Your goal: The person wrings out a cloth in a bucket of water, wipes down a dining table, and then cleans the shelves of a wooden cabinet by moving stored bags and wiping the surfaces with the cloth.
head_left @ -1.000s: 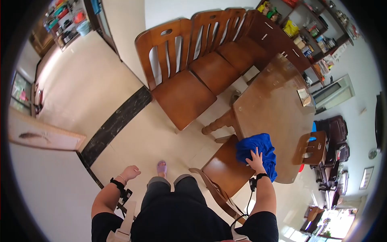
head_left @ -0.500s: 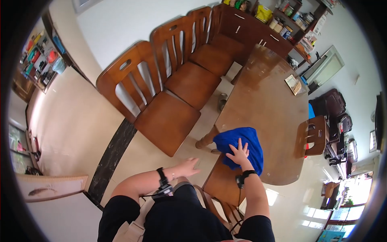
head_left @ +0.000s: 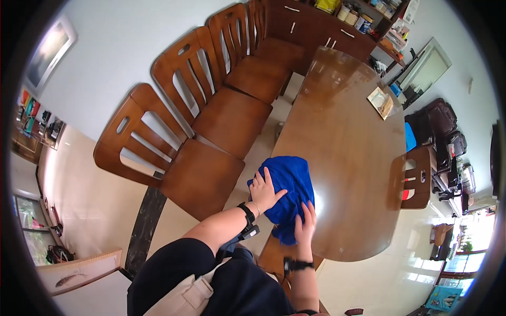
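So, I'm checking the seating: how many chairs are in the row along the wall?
4: the nearest chair, closest to the person; the second chair beyond it; then the third chair; and the farthest chair, partly hidden, by the dark cabinet.

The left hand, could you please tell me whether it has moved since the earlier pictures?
Yes: the left hand has moved toward the table and now rests on the blue cloth.
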Demonstrator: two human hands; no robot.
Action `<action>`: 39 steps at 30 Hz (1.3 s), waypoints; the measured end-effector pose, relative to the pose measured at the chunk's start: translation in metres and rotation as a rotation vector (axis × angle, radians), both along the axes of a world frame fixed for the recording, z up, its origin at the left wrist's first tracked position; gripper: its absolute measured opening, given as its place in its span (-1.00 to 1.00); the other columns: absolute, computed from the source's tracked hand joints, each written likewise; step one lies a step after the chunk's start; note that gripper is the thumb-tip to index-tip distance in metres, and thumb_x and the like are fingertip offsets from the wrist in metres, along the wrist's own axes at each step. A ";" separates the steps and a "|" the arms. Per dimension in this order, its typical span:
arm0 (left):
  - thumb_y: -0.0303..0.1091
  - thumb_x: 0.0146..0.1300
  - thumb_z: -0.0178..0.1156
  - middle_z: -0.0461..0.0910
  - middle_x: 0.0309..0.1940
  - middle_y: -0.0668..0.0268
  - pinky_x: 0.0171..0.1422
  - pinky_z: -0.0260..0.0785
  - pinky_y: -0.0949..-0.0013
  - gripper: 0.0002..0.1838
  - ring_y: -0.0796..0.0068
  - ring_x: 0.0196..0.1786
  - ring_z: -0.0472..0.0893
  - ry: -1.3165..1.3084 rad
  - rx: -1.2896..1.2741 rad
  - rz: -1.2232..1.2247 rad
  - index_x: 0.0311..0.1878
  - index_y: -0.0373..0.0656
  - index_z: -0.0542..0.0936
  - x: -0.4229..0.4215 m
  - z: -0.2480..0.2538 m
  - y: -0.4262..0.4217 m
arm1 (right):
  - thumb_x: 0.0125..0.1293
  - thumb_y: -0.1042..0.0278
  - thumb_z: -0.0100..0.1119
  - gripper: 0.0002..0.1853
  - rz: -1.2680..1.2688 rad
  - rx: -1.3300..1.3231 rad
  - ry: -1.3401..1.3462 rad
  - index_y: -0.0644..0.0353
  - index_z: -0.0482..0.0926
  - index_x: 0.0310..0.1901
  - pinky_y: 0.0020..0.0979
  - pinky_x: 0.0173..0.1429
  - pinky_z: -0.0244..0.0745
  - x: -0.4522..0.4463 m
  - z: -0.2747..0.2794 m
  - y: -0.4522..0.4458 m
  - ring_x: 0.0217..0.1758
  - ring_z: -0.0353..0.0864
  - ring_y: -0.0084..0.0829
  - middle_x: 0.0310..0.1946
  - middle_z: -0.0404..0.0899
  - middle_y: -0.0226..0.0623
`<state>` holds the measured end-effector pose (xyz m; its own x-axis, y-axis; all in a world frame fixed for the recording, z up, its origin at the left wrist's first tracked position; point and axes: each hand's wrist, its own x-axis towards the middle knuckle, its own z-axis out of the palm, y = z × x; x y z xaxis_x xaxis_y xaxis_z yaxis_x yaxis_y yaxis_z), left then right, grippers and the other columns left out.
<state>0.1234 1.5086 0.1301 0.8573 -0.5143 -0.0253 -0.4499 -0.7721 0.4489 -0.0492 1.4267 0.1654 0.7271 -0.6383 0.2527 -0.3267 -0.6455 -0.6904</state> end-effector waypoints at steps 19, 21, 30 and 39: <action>0.36 0.02 0.16 0.33 0.01 -0.16 0.01 0.43 0.09 0.20 -0.10 -0.03 0.48 0.012 -0.014 -0.238 0.42 -0.36 -0.17 0.271 -0.005 -0.270 | 0.21 0.04 -0.02 -0.31 -0.541 -0.081 0.834 0.11 0.17 0.36 0.05 0.46 -0.23 -0.062 -0.038 -0.016 0.50 -0.18 0.06 0.43 -0.09 0.07; 0.42 0.07 0.04 0.03 0.32 -0.33 0.36 0.07 -0.07 0.15 -0.26 0.30 0.22 -0.012 0.172 -0.254 0.46 -0.20 -0.19 0.292 0.012 -0.303 | 0.20 0.04 -0.01 -0.31 -0.559 -0.080 0.845 0.11 0.18 0.36 0.05 0.45 -0.22 -0.061 -0.038 -0.017 0.49 -0.17 0.06 0.43 -0.08 0.07; 0.41 0.10 -0.06 -0.02 0.39 -0.23 0.39 -0.30 -0.34 -0.12 -0.28 0.45 -0.10 -0.287 -0.116 -1.026 0.40 0.06 0.21 0.151 0.004 -0.279 | 0.17 0.05 0.04 -0.33 -0.573 -0.153 0.817 0.07 0.24 0.33 0.04 0.45 -0.19 -0.058 -0.037 -0.015 0.48 -0.12 0.04 0.41 -0.03 0.03; 0.35 -0.02 0.15 -0.04 0.45 -0.04 0.46 -0.25 -0.19 -0.04 -0.06 0.49 -0.08 0.009 -0.197 -1.854 0.42 0.10 0.17 0.049 -0.003 -0.083 | 0.12 0.59 0.05 -0.61 -0.902 0.069 -0.128 0.21 0.49 0.04 -0.16 0.33 0.21 -0.059 -0.049 -0.012 0.34 0.24 -0.03 0.21 0.33 -0.01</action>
<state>0.1722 1.4256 0.1273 -0.7282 -0.6704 0.1426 -0.5479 0.6944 0.4665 -0.1083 1.4151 0.1164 -0.0858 -0.9676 0.2373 -0.6057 -0.1385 -0.7836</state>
